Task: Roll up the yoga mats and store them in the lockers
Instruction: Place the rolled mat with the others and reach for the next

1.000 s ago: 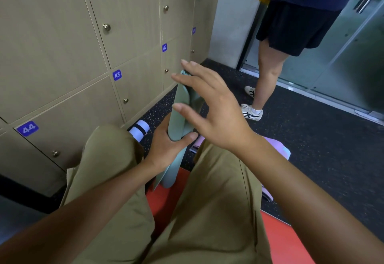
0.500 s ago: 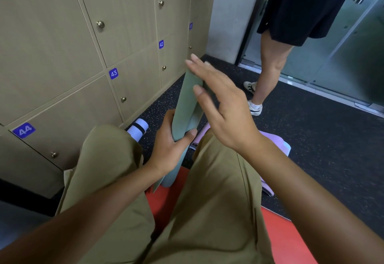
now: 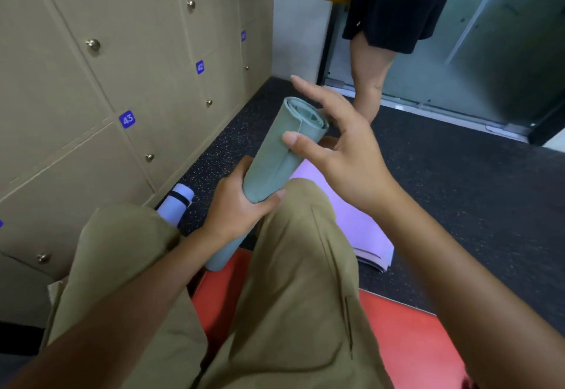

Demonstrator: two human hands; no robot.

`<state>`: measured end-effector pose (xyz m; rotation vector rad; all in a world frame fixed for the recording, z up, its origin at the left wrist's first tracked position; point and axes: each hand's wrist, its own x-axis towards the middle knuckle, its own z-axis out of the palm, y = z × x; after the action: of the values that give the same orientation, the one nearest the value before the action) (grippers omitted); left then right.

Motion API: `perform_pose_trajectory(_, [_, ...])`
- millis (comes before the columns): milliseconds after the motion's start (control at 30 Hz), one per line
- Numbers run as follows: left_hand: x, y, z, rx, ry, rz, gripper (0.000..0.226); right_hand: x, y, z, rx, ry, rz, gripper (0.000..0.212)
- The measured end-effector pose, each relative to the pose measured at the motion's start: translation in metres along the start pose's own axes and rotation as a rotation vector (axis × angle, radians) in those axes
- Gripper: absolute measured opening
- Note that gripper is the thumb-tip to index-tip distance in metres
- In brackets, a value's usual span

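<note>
against the left wall, tan wood-grain lockers [image 3: 101,88] with round metal knobs carry blue tags; "43" [image 3: 127,119] reads clearly. at centre, the left hand [image 3: 237,208] grips a smooth sage-green rolled mat [image 3: 275,159], tilted, spiral end far. the right hand [image 3: 342,147], fingers spread, touches it with its thumb. a lavender mat [image 3: 351,214] lies flat on speckled black flooring.
</note>
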<state>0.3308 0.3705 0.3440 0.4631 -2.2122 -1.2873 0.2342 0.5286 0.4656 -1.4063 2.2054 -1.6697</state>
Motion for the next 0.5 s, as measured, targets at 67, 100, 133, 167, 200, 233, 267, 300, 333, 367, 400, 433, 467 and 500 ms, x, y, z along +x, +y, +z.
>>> perform_pose_trajectory(67, [0.012,0.008,0.003,0.075,-0.093,0.017,0.055,-0.005,0.008,-0.017,0.069,0.056,0.079,0.061])
perform_pose_trajectory(100, [0.017,0.013,0.005,0.118,-0.135,0.038,0.055,-0.008,0.013,-0.026,0.095,0.088,0.116,0.059])
perform_pose_trajectory(133, [0.021,0.019,0.008,0.161,-0.176,0.068,0.055,-0.013,0.019,-0.035,0.123,0.116,0.151,0.057])
perform_pose_trajectory(167, [0.023,0.025,0.012,0.200,-0.220,0.100,0.055,-0.020,0.025,-0.042,0.149,0.140,0.183,0.056])
perform_pose_trajectory(200, [0.024,0.030,0.016,0.236,-0.264,0.134,0.056,-0.028,0.032,-0.050,0.165,0.163,0.212,0.056])
perform_pose_trajectory(233, [0.023,0.036,0.020,0.279,-0.305,0.171,0.058,-0.037,0.038,-0.057,0.170,0.182,0.239,0.055])
perform_pose_trajectory(267, [0.022,0.039,0.024,0.331,-0.342,0.215,0.061,-0.047,0.045,-0.063,0.175,0.200,0.269,0.054])
perform_pose_trajectory(300, [0.020,0.042,0.029,0.389,-0.380,0.263,0.065,-0.058,0.052,-0.069,0.194,0.216,0.302,0.053])
perform_pose_trajectory(333, [0.019,0.044,0.035,0.446,-0.423,0.309,0.067,-0.070,0.059,-0.074,0.224,0.230,0.338,0.052])
perform_pose_trajectory(367, [0.016,0.047,0.040,0.494,-0.480,0.344,0.069,-0.083,0.064,-0.079,0.253,0.242,0.374,0.050])
perform_pose_trajectory(400, [0.013,0.049,0.046,0.529,-0.546,0.369,0.070,-0.096,0.069,-0.084,0.273,0.254,0.413,0.048])
perform_pose_trajectory(433, [0.011,0.051,0.051,0.561,-0.608,0.391,0.071,-0.108,0.073,-0.088,0.281,0.266,0.452,0.047])
perform_pose_trajectory(467, [0.010,0.053,0.056,0.599,-0.657,0.418,0.073,-0.120,0.077,-0.092,0.278,0.272,0.493,0.046])
perform_pose_trajectory(500, [0.011,0.055,0.061,0.643,-0.693,0.450,0.075,-0.131,0.080,-0.095,0.268,0.269,0.530,0.045])
